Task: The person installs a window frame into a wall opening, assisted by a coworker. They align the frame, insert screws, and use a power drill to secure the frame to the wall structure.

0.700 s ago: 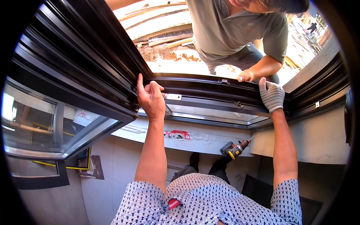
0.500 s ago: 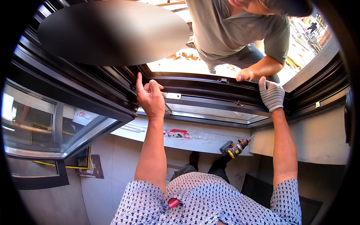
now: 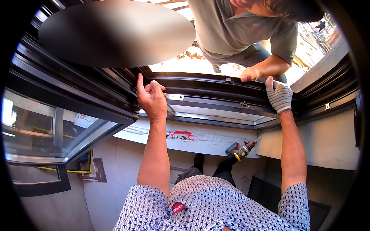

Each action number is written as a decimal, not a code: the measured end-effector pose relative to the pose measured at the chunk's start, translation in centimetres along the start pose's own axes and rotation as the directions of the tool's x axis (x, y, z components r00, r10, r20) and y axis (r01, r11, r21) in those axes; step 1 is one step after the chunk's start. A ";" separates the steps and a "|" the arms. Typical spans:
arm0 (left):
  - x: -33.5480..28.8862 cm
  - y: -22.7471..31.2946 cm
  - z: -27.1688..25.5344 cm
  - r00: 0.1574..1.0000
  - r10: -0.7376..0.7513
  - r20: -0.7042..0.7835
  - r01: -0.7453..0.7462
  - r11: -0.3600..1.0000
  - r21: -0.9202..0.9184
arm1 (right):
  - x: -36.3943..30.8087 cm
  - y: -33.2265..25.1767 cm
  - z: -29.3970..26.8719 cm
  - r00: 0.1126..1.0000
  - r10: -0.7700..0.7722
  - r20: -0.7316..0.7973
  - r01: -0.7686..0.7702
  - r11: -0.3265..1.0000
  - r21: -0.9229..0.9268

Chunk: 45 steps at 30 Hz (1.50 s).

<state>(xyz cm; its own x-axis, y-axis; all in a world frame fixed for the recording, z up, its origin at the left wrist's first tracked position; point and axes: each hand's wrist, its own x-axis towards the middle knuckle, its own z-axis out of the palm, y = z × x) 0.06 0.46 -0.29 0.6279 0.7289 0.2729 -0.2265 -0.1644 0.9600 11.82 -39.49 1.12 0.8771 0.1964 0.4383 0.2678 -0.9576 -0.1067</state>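
A dark metal window frame crosses in front of me. My left hand, bare, grips its left corner with one finger stretched up along the upright and the others curled. Beside those fingertips lies a pale metal plate with holes; whether they touch it I cannot tell. My right hand, in a grey striped glove, is closed over the frame's right end, thumb up. Between my hands, several screws rest on the frame, and a small metal catch sits on its far edge.
Outside the opening a person in a grey shirt leans in, their hand at the frame near my right hand. A cordless drill lies on the pale ledge below. An open glazed sash stands at left.
The view shifts slightly, and the person outside leans a little further in. Both my hands keep their places on the frame.
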 end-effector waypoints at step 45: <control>0.2 0.3 0.5 1.000 -0.005 -0.003 0.005 1.000 0.019 | 0.1 -0.3 -1.2 0.996 0.064 0.059 -0.067 0.997 0.043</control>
<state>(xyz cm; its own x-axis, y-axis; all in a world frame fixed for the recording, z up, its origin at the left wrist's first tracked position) 0.52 0.19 0.08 0.6267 0.7317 0.2680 -0.2091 -0.1734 0.9624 11.35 -39.45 2.23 0.9145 0.1464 0.3771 0.2253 -0.9586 -0.1742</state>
